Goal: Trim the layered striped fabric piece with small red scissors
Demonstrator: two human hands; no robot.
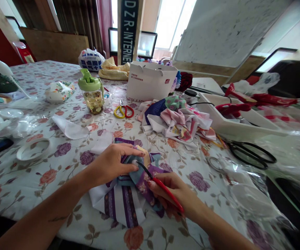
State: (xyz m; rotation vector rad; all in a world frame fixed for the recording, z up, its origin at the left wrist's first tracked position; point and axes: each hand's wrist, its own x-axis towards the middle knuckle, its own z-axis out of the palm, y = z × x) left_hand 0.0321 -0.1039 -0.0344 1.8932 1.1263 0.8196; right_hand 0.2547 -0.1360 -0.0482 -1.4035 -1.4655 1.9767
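My left hand is over a gathered purple, blue and white patterned cloth, its thumb and curved fingers gripping the folds. A small white bit shows near my left thumb. My right hand is closed around a slim red-handled tool, which looks like tweezers. Its dark curved tip points left and reaches the cloth beside my left fingertips. Some of the cloth hangs under my right fingers. Just behind my left hand lies a pale fabric scrap.
Ahead are a green-lidded bottle, small red-and-yellow-handled scissors, a white paper bag and a heap of fabric. Black scissors and a white bin stand right. A tape roll lies left.
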